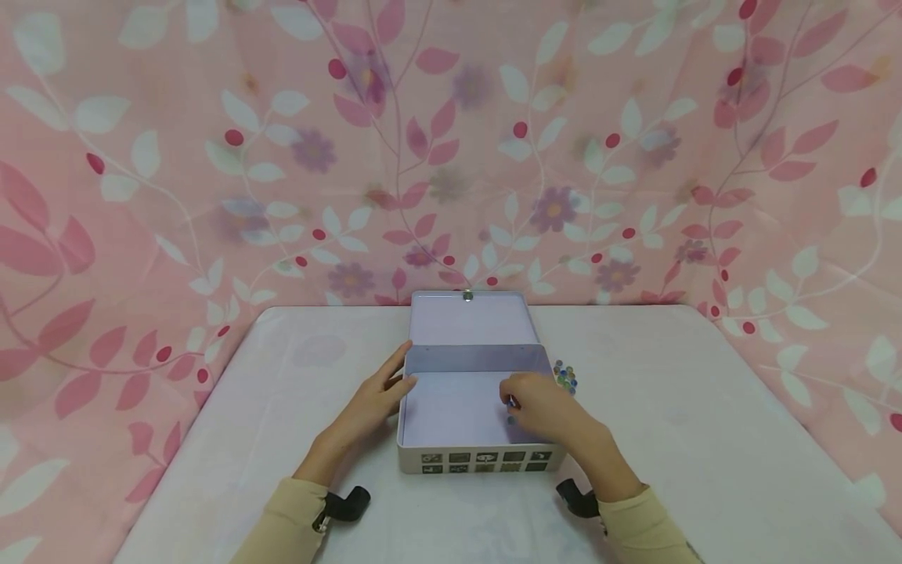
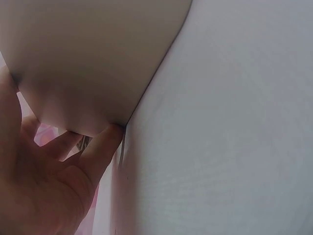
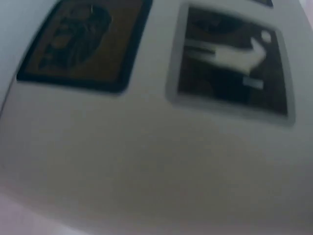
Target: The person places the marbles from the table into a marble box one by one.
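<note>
Pale skin against pale metal: the left hand (image 1: pixel 373 399) lies with fingers straight along the left wall of the open white rectangular tin box (image 1: pixel 451 407), fingertips touching that wall near the hinge and gripping nothing, as the left wrist view confirms. Over on the other side, the right hand (image 1: pixel 543 407) hangs curled over the box's right inner corner, fingertips bunched downward with something small and dark at them; whether it pinches a bead or only touches one, I cannot tell. The right wrist view shows only the box's printed front panel, blurred.

The box sits at the middle of the white tabletop (image 1: pixel 705 423), nearer the front edge, lid (image 1: pixel 470 317) thrown back toward the rear edge. Just beyond the right wall, touching or nearly so, lies a small heap of coloured glass beads (image 1: pixel 564 376).

Risks as I judge them: the beads are round and loose, so a brush of the right wrist could scatter them toward the right edge. A bead dropped from fingertip height may bounce off the hard floor and out. The left hand only steadies by touch, so a push could slide the light box.
</note>
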Demonstrator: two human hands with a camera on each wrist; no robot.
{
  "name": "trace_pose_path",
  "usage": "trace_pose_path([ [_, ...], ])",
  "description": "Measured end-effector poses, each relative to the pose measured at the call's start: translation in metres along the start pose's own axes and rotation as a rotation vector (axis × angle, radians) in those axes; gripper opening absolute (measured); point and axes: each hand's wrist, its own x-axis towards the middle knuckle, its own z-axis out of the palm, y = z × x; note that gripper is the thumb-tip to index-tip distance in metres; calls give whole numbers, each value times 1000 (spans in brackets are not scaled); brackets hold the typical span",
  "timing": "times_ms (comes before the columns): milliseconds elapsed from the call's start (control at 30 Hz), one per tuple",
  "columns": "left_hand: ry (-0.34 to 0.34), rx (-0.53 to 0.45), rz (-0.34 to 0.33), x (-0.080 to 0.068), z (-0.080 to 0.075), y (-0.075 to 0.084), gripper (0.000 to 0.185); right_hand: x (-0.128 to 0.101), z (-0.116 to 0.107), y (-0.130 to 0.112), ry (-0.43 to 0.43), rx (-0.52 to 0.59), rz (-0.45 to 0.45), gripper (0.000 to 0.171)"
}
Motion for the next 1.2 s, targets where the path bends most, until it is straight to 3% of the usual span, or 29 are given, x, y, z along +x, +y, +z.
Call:
trace_pose_path([
  [400, 12, 18, -7, -1, 0, 0, 67, -1, 6, -11, -80, -57, 84, 12],
  [1200, 7, 6, -2, 0, 1, 1, 67, 1, 9, -8, -72, 37, 96, 10],
])
